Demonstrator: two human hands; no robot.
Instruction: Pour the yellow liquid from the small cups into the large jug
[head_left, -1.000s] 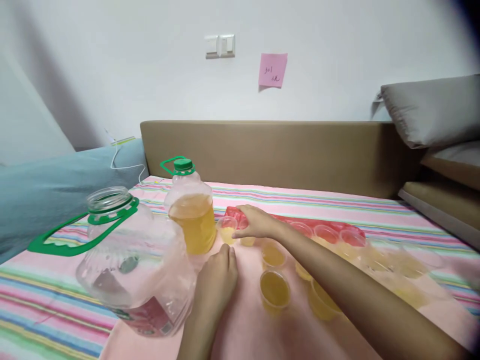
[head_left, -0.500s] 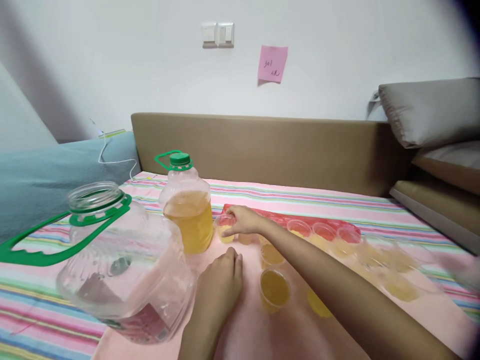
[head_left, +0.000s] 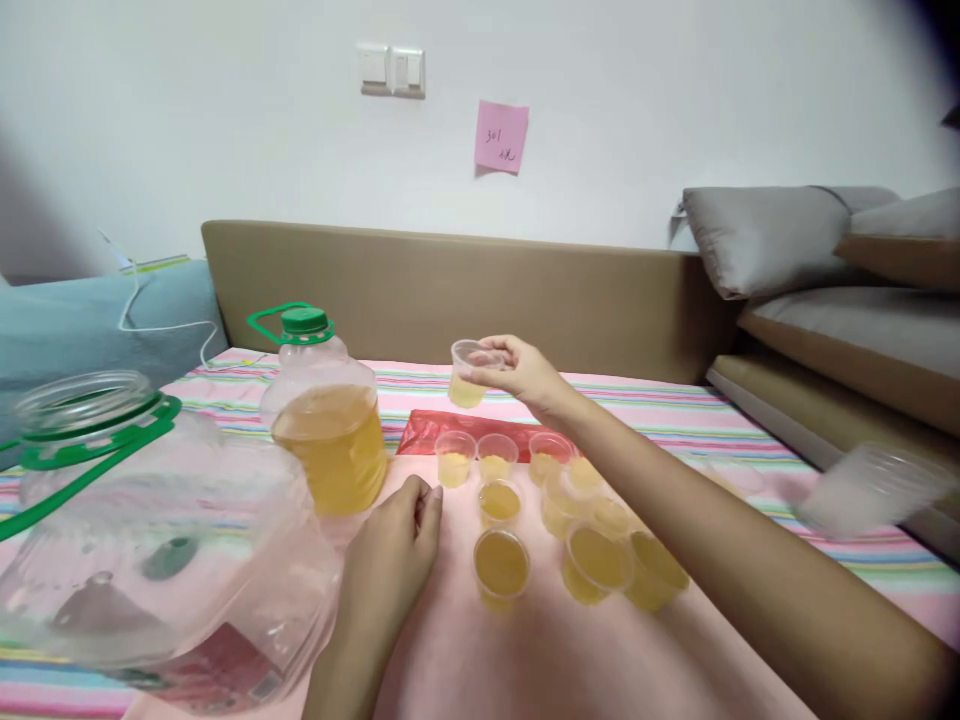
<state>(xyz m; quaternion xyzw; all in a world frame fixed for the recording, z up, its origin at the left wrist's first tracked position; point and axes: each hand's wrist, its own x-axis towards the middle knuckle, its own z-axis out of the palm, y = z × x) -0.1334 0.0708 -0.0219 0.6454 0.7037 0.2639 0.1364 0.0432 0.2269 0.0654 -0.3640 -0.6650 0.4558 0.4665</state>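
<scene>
My right hand [head_left: 517, 375] grips a clear plastic cup [head_left: 466, 385] by its side, fingers and thumb around it. Some pale yellow liquid sits in this cup, which is raised above a red plastic sheet [head_left: 420, 432]. My left hand [head_left: 401, 530] rests closed on the pink cloth [head_left: 442, 660], its fingers curled and nothing showing in them. Several cups of yellow liquid stand to its right, among them a front cup [head_left: 501, 565] and a back-left cup [head_left: 454, 462]. My right forearm hides part of the group.
A large open clear jug [head_left: 172, 560] with a green handle stands at left. Behind it is a capped jug [head_left: 330, 440] of yellow liquid. A stack of clear cups [head_left: 874, 490] lies at right near grey cushions [head_left: 780, 240]. A brown backrest [head_left: 465, 290] borders the far side.
My right hand has lifted the cup up from the cloth. The view has shifted to the right, and my left hand stays closed on the cloth.
</scene>
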